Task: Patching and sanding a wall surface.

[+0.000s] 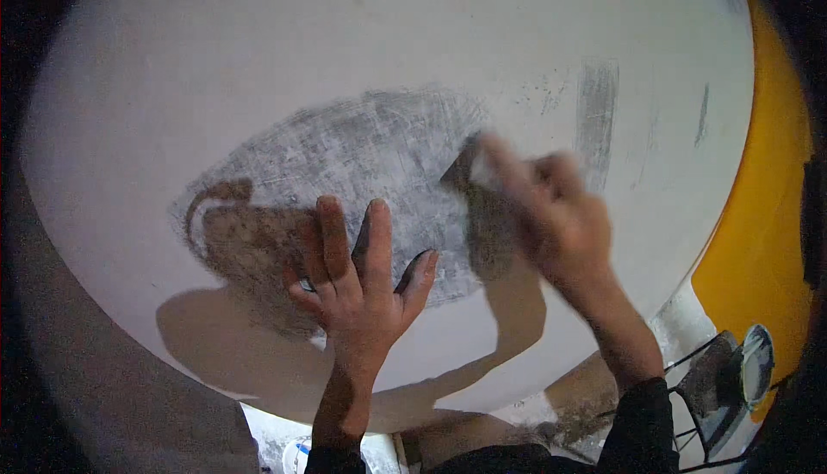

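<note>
1. The left hand (357,280) lies flat on a white wall (258,52), fingers spread and pointing up the picture, palm pressed to the surface at the lower edge of a grey scuffed patch (362,151); it holds nothing. Its forearm rises from the lower edge in a dark sleeve.
2. The patch is a broad oval whose long axis runs left to right, with a brownish stain at its left end; shadows of both arms fall beneath it.
3. The right hand (551,211), blurred, has its fingers closed on a small dark sanding piece (469,173) pressed to the wall at the patch's right edge. The piece's long axis seems to tilt up toward the right, though blur hides its outline.
4. The right forearm slants up and leftward from the lower right, wrist bent toward the wall.
5. Farther right, a narrow grey upright streak (596,117) marks the wall, and a yellow band (762,241) borders it.
</note>
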Motion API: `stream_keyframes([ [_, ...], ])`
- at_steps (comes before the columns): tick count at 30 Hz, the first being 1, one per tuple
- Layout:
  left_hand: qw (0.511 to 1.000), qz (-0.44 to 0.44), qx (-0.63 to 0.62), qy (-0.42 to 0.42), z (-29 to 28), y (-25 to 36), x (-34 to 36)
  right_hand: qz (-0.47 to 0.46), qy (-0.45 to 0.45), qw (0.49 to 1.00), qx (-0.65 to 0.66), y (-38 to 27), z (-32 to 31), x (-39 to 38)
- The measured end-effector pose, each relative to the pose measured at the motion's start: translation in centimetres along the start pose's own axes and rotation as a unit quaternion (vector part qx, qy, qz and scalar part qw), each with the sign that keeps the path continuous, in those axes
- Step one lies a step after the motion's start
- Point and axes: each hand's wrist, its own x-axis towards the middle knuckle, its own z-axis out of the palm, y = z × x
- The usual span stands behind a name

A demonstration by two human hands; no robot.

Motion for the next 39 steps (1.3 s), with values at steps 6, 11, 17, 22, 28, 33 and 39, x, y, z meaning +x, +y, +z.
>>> stream_keyframes([
  [6,1.0,-0.017,0.005,-0.001,0.0,-0.2,-0.5,0.034,0.115,0.975,0.187,0.1,-3.0,-1.3],
  [11,1.0,-0.01,0.01,0.003,0.3,0.0,-0.4,0.056,-0.015,0.96,0.273,-1.4,0.1,-5.7],
  [17,1.0,-0.008,0.008,0.013,0.5,-0.6,-0.6,0.073,-0.036,0.99,0.115,-2.0,0.9,-4.4],
  [22,1.0,-0.018,0.018,-0.006,-0.1,-0.3,-0.4,0.044,-0.071,0.996,0.043,-3.0,-0.9,-0.3],
  [28,1.0,-0.027,0.009,-0.003,0.5,-0.9,-0.7,0.039,-0.105,0.994,0.007,-2.8,-0.8,-0.9],
  [33,0.999,-0.031,0.019,-0.012,0.3,-1.3,-1.1,0.016,-0.088,0.996,0.01,-3.6,-0.7,1.2],
  [39,0.999,-0.032,0.029,-0.012,0.4,-0.9,-1.0,-0.003,-0.106,0.994,-0.018,-3.0,-1.0,0.0],
])
